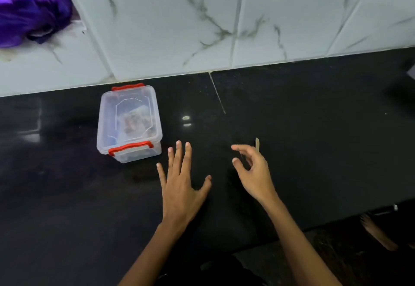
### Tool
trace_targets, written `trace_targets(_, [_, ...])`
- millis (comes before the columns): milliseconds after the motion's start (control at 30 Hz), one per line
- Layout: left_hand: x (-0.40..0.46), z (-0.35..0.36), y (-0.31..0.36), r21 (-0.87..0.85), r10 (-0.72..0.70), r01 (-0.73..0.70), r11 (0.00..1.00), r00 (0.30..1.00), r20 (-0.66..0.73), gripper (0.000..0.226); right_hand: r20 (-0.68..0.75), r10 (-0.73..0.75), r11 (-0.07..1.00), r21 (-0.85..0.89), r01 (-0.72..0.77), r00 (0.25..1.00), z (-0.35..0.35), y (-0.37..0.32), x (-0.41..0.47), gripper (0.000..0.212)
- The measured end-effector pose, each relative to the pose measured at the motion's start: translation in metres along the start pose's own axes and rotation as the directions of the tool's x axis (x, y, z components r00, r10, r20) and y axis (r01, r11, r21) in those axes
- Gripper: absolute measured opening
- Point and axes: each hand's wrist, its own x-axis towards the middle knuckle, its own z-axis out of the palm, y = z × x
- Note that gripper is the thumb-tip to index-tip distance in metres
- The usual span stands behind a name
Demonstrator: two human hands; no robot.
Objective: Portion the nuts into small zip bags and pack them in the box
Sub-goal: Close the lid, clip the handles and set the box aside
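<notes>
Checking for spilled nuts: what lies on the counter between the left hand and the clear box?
Nothing: the head view shows only bare black countertop between the left hand and the lidded clear box, which sits apart from the fingers.

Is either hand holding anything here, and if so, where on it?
Left hand holds nothing, fingers spread. Right hand seems to hold a thin stick by its lower end; the hold is hidden.

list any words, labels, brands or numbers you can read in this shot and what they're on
None can be read.
Clear plastic box with red latches: no print on the lid; the bags inside are blurred.
Thin pale stick by the right hand: no marking shows.
White marbled wall tiles: veins only.
</notes>
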Motion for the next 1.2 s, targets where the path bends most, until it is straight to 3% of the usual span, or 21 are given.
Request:
trace_targets(200, [-0.003,0.012,0.010,0.022,-0.011,0.012,1.000,1.000,-0.015,0.091,0.045,-0.093,0.966,-0.240,0.101,0.995,-0.046,0.023,0.010,0.044])
trace_targets(333, [-0.003,0.016,0.013,0.034,-0.030,0.032,0.999,0.999,-0.038,0.090,0.243,-0.074,0.849,-0.494,0.189,0.967,-0.061,0.041,0.027,0.045])
trace_targets(433, [-0.005,0.016,0.013,0.036,-0.056,0.058,0.998,0.997,-0.055,0.090,0.327,-0.018,0.782,-0.585,0.217,0.945,-0.064,0.042,0.029,0.035])
trace_targets(600, [-0.010,0.014,0.009,0.004,-0.105,0.106,0.994,0.990,-0.099,0.091,0.327,-0.077,0.575,-0.757,0.310,0.942,-0.064,0.038,0.033,0.027])
trace_targets(733, [-0.012,0.016,0.003,0.000,-0.142,0.143,0.990,0.984,-0.105,0.092,0.288,-0.104,0.532,-0.792,0.298,0.952,-0.059,0.035,0.032,0.022])
trace_targets(900, [-0.015,0.013,-0.003,-0.024,-0.170,0.168,0.986,0.978,-0.121,0.091,0.230,-0.120,0.612,-0.749,0.255,0.966,-0.052,0.019,0.031,0.014])
trace_targets(1000, [-0.014,0.007,-0.006,-0.021,-0.172,0.171,0.985,0.975,-0.141,0.091,0.149,-0.116,0.785,-0.592,0.183,0.982,-0.042,-0.004,0.024,0.009])
trace_targets(1100, [-0.010,0.001,-0.009,-0.005,-0.158,0.159,0.987,0.978,-0.132,0.091,0.145,0.072,0.954,-0.299,-0.026,0.987,-0.023,-0.022,0.017,0.007])
trace_targets(1200, [-0.006,-0.005,-0.015,0.006,-0.165,0.166,0.986,0.982,-0.092,0.091,0.204,0.244,0.969,-0.075,-0.234,0.948,0.003,-0.029,0.014,0.016])
